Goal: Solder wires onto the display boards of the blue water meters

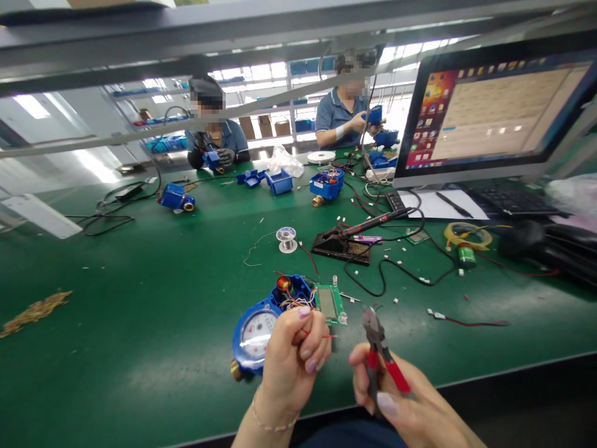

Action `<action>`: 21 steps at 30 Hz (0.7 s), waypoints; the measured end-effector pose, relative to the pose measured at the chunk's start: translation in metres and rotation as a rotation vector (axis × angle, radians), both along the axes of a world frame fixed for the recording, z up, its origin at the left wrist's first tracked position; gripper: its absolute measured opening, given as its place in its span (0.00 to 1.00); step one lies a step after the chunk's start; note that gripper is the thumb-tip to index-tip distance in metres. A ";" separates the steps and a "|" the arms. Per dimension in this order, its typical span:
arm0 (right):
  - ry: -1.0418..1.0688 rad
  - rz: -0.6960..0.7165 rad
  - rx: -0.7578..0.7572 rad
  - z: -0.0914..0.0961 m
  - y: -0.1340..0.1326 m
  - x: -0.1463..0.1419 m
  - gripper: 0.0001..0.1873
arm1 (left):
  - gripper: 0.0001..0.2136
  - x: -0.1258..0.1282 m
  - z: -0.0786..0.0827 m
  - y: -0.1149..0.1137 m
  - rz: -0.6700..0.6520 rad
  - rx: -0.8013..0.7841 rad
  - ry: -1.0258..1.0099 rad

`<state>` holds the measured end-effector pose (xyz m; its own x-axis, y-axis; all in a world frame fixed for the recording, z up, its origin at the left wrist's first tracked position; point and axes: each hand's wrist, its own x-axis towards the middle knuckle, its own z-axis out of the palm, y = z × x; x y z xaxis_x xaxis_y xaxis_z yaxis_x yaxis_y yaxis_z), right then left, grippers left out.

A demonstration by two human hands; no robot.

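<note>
My left hand [298,345] is closed in a pinch on a thin red wire [330,336], whose end sticks out to the right. Behind that hand lies a blue water meter [240,345] with a round dial and a brass fitting, partly hidden by my fingers. Its open housing shows a coil and several coloured wires. A green circuit board [336,305] with a display rests against the housing. My right hand [396,398] is wrapped round red-handled cutting pliers [379,342], jaws pointing up, apart from the wire.
Beyond the meter stand a solder spool [286,240] and a soldering iron [368,224] on its stand, with a black cable looping right. A monitor [499,112] is at back right. More blue meters [175,197] lie farther back, where two co-workers handle others. Wire scraps dot the green table [140,311].
</note>
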<state>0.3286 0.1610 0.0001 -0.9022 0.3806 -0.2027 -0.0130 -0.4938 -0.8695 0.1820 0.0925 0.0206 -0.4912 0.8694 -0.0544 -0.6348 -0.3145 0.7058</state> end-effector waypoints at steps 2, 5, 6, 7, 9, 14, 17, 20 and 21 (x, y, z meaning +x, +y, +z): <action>0.028 0.005 0.023 0.004 0.002 0.003 0.27 | 0.20 0.000 0.000 -0.003 -0.045 -0.064 0.144; 0.045 0.066 -0.027 0.005 -0.001 0.005 0.29 | 0.20 0.000 0.000 -0.006 -0.114 -0.116 0.249; 0.037 0.085 -0.050 0.004 -0.003 0.005 0.29 | 0.19 -0.001 0.000 -0.007 -0.135 -0.129 0.284; 0.021 0.095 -0.079 0.004 -0.005 0.005 0.28 | 0.19 -0.001 0.000 -0.007 -0.152 -0.139 0.315; -0.027 0.086 -0.123 0.006 -0.009 0.006 0.27 | 0.19 -0.002 -0.001 -0.008 -0.174 -0.151 0.364; -0.103 0.145 0.026 0.015 -0.007 0.008 0.22 | 0.19 -0.005 -0.004 -0.010 -0.246 -0.150 0.439; -0.094 0.208 0.121 0.015 -0.001 0.008 0.19 | 0.19 -0.006 -0.006 -0.010 -0.272 -0.149 0.469; -0.064 0.254 0.159 0.012 0.004 0.006 0.18 | 0.19 -0.007 -0.008 -0.011 -0.276 -0.145 0.497; -0.054 0.267 0.162 0.011 0.005 0.006 0.18 | 0.19 -0.007 -0.009 -0.011 -0.276 -0.142 0.505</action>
